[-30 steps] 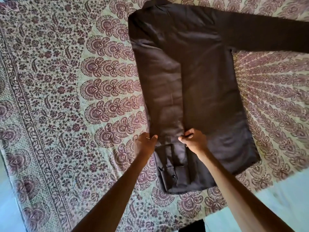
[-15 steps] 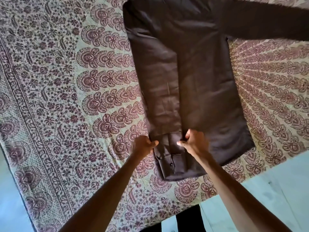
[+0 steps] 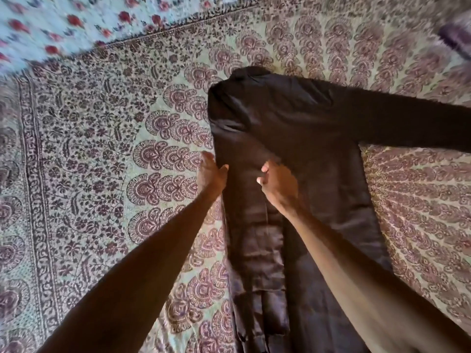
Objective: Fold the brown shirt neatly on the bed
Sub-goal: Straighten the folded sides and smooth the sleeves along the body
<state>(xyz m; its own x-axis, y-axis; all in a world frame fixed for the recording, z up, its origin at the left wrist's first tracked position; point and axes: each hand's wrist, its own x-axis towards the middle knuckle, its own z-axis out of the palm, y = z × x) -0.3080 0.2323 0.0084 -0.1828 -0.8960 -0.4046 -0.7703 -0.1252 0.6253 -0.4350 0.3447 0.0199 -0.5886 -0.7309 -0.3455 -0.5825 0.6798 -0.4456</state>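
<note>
The brown shirt [image 3: 293, 128] lies flat on the patterned bedspread [image 3: 102, 149], collar at the far end. Its left side is folded in, and that sleeve [image 3: 257, 250] runs down the body toward me. The other sleeve [image 3: 407, 123] stretches out to the right. My left hand [image 3: 211, 171] lies flat along the shirt's left edge, fingers extended on the sheet and thumb touching the fabric. My right hand [image 3: 279, 182] rests on the folded sleeve's right edge with its fingers curled onto the cloth. Both hands sit about halfway up the shirt.
A light cloth with red flowers [image 3: 51, 21] lies past the bedspread's border at the far left. A blurred purple object [image 3: 456, 39] shows at the top right corner. Bedspread extends to the left and right of the shirt.
Both hands have slid from the cuff end up along the folded sleeve to mid-shirt. The view has tilted upward, so the bed's near edge and the floor are out of sight.
</note>
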